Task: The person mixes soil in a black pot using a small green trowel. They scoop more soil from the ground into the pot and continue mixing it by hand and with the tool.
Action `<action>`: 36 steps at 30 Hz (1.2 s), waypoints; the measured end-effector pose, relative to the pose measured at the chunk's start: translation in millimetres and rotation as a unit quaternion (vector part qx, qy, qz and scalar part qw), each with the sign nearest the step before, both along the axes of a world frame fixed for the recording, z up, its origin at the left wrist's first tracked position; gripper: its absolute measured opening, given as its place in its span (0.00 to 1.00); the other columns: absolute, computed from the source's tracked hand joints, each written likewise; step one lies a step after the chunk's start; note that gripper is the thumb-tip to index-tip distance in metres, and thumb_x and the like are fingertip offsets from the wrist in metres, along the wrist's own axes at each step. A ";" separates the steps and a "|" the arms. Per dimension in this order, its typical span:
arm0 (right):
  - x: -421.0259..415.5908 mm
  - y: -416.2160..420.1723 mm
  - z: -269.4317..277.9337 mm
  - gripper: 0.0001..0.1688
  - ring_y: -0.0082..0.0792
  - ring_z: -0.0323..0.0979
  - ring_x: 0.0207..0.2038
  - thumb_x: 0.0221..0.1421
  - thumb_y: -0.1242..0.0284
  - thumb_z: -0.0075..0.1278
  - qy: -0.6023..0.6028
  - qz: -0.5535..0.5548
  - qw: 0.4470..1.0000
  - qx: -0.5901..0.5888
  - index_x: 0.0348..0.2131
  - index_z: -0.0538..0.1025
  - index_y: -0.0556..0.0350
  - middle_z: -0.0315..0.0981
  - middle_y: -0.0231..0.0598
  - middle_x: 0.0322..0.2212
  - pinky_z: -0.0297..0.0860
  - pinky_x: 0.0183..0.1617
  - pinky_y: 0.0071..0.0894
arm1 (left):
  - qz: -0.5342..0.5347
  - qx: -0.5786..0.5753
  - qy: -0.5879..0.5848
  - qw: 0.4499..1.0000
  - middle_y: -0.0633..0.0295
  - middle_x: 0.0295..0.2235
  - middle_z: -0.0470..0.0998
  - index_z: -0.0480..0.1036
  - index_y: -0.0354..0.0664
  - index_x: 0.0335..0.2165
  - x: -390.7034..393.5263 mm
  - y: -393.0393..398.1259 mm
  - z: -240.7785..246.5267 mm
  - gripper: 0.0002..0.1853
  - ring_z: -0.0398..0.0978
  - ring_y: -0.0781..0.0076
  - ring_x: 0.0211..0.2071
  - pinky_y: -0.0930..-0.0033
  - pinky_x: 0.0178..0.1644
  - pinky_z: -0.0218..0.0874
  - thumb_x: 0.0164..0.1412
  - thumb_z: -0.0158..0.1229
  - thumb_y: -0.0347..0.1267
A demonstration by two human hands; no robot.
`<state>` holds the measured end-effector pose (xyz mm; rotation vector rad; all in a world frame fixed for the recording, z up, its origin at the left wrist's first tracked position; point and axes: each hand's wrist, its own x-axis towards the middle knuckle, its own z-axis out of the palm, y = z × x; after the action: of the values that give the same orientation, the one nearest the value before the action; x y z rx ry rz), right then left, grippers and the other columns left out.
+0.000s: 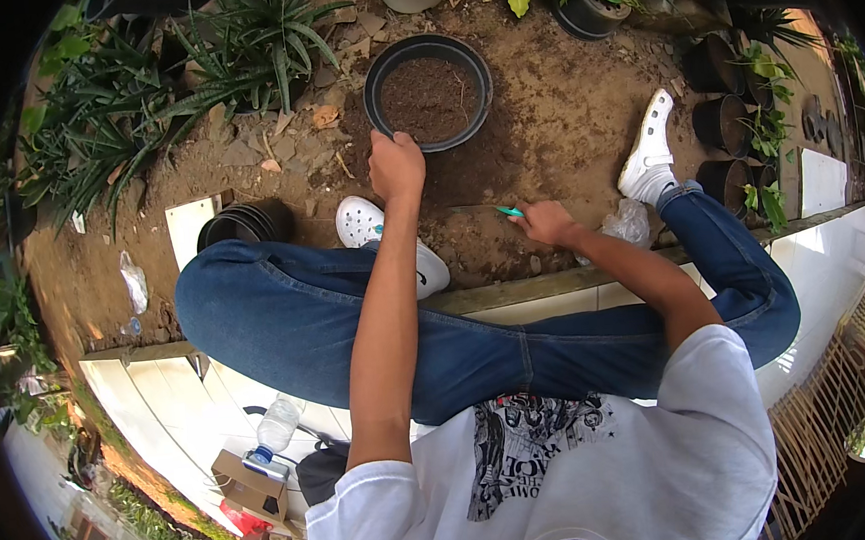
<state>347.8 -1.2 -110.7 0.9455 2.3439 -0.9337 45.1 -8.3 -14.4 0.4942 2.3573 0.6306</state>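
A round black plastic plant pot [484,104] stands on bare ground in front of me, filled with dark brown soil [424,99]. My left hand [397,165] grips the pot's near rim, thumb at the edge. To the right and nearer to me, my right hand [546,223] is closed around the teal handle of a slim tool, probably a knife [509,210]. Its thin blade points left, low over the dirt and apart from the pot; the tip is hard to make out. A thin pale root or twig [463,91] lies on the potted soil.
Spiky aloe-like plants [277,44] crowd the upper left. Nested black pots [245,224] lie by my left knee, and potted seedlings [723,125] line the right. A crumpled clear plastic bag [625,225] rests near my right shoe [648,142]. A water bottle [278,425] lies on the white tiled ledge.
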 end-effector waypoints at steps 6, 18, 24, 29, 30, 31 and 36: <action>-0.3 6.4 18.5 0.24 0.61 0.74 0.30 0.67 0.53 0.38 0.014 0.003 1.000 -0.002 0.39 0.70 0.57 0.75 0.56 0.23 0.68 0.34 0.59 | -0.001 -0.007 -0.007 1.000 0.37 0.40 0.79 0.67 0.34 0.52 -0.7 1.3 4.8 0.23 0.76 0.35 0.43 0.42 0.50 0.66 0.63 0.48 0.38; -42.0 -21.6 6.3 0.25 0.58 0.77 0.30 0.68 0.55 0.36 0.002 0.002 1.000 0.003 0.41 0.70 0.60 0.77 0.55 0.24 0.70 0.34 0.59 | -0.008 -0.003 -0.011 1.000 0.36 0.42 0.78 0.66 0.33 0.52 1.0 0.4 1.0 0.24 0.76 0.36 0.45 0.43 0.50 0.65 0.63 0.48 0.38; -28.2 -6.9 26.9 0.25 0.58 0.76 0.30 0.69 0.54 0.34 -0.031 -0.053 0.997 0.037 0.43 0.70 0.59 0.77 0.53 0.24 0.70 0.33 0.59 | 0.006 -0.006 -0.007 1.000 0.37 0.42 0.78 0.66 0.34 0.53 1.7 -0.1 7.8 0.24 0.76 0.36 0.45 0.43 0.50 0.66 0.63 0.48 0.38; -14.8 -15.7 19.1 0.24 0.58 0.76 0.29 0.68 0.53 0.36 0.003 -0.061 0.998 0.012 0.43 0.69 0.56 0.77 0.52 0.24 0.69 0.33 0.58 | -0.009 -0.011 -0.011 1.000 0.37 0.42 0.78 0.65 0.34 0.55 1.3 1.8 7.1 0.26 0.76 0.37 0.44 0.42 0.49 0.66 0.63 0.48 0.39; -13.4 -15.9 17.1 0.24 0.58 0.76 0.29 0.68 0.53 0.36 0.015 -0.044 0.999 0.009 0.43 0.69 0.56 0.77 0.53 0.24 0.69 0.33 0.58 | -0.007 -0.009 -0.009 1.000 0.37 0.42 0.78 0.65 0.34 0.55 1.7 2.0 6.6 0.26 0.76 0.37 0.44 0.42 0.49 0.66 0.63 0.48 0.39; -11.6 -15.4 15.1 0.24 0.58 0.76 0.29 0.68 0.53 0.37 0.027 -0.027 0.999 0.005 0.43 0.69 0.55 0.77 0.53 0.24 0.69 0.33 0.57 | -0.005 -0.009 -0.008 1.000 0.37 0.42 0.78 0.65 0.34 0.54 1.7 2.0 6.2 0.25 0.76 0.37 0.44 0.42 0.49 0.66 0.64 0.48 0.39; -17.9 34.3 12.6 0.25 0.58 0.76 0.30 0.66 0.52 0.40 -0.016 0.007 0.998 0.065 0.42 0.72 0.55 0.77 0.53 0.24 0.69 0.33 0.56 | -0.012 -0.016 -0.022 1.000 0.38 0.41 0.78 0.65 0.33 0.54 -1.1 1.5 11.2 0.25 0.77 0.37 0.44 0.42 0.49 0.66 0.64 0.48 0.38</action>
<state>329.9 33.1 -98.0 0.9857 2.4047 -0.7611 44.0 -6.8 -3.2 0.4880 2.3135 0.5866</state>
